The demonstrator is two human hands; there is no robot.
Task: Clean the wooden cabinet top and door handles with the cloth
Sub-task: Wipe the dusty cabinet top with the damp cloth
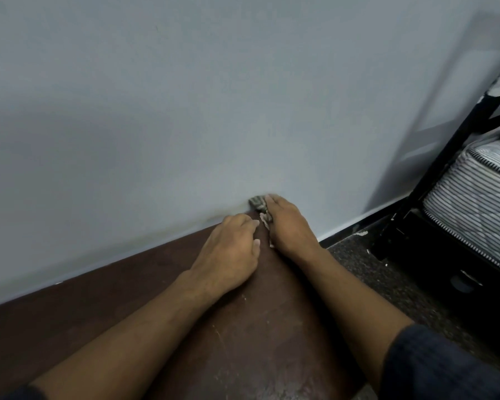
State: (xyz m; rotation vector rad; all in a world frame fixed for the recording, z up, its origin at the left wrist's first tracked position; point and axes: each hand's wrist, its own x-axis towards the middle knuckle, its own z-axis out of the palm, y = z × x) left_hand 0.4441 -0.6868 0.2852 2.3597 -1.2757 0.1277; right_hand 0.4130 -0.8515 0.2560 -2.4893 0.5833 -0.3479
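Right hand [286, 223]: lying palm-down over the cloth [259, 204], pressing it flat rather than clenching it.
Left hand [228, 249]: resting loosely curled, holding nothing, just beside it.
Cloth: sitting at the cabinet top's [257, 327] far right corner, touching the wall [185, 111].

cabinet top [98, 327] | dark brown wood, scuffed | cloth [259, 206] at back corner

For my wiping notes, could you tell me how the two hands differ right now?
The right hand presses the cloth at the wall; the left hand holds nothing. The right hand reaches farther back than the left hand. Both lie palm-down on the cabinet top.
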